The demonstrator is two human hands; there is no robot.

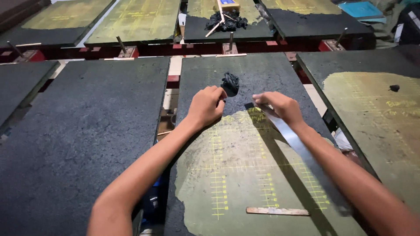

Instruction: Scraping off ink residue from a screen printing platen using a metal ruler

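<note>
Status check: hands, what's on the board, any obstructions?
Left hand closed, resting on the dark board. Right hand grips a long metal strip, laid diagonally. Black scraped clump just ahead of left hand; wooden stick near bottom edge.

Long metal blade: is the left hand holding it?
No, the right hand grips the long metal blade; the left hand is apart.

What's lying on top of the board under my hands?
On the board: a black clump, a wooden stick and a yellow grid, partly covered by both forearms.
</note>
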